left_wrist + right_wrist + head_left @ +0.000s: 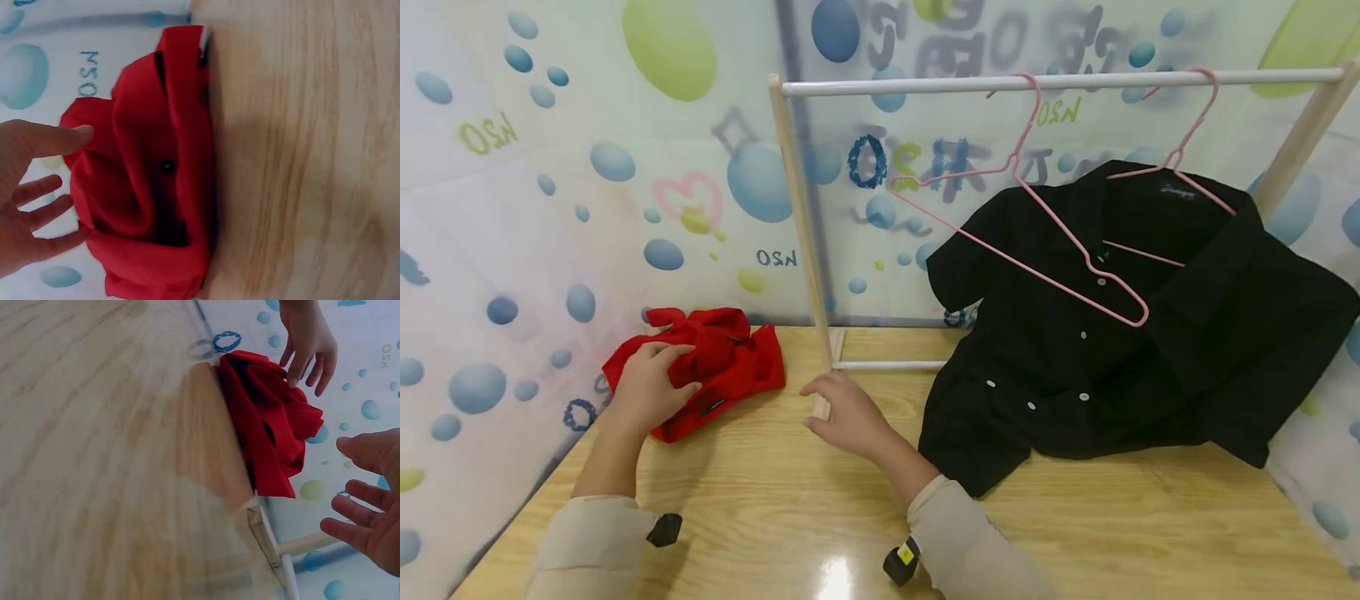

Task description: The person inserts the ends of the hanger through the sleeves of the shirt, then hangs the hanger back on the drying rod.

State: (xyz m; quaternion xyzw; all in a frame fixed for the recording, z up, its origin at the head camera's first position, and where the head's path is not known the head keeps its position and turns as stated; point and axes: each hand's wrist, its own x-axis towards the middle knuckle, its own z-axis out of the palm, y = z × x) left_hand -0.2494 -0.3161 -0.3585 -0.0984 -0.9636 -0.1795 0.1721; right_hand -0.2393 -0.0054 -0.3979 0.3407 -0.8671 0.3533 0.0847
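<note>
A crumpled red garment [730, 354] lies in a heap at the back left of the table, and a dark button shows on it in the left wrist view. Over its left side is my left hand [651, 387], fingers spread and relaxed; whether the fingertips touch the cloth I cannot tell. My right hand [850, 417] hovers to the right of the heap, in front of the rack's left foot, thumb and fingers apart with nothing between them. In the right wrist view the right hand [372, 500] is apart from the red garment [269, 419].
A rack with a white rail [910, 86] and wooden posts stands at the back. From it hang a bare pink hanger [1060, 225] and a black short-sleeved shirt [1075, 358] on another pink hanger, its lower part reaching the wooden table [790, 517]. A patterned curtain [587, 208] lies behind.
</note>
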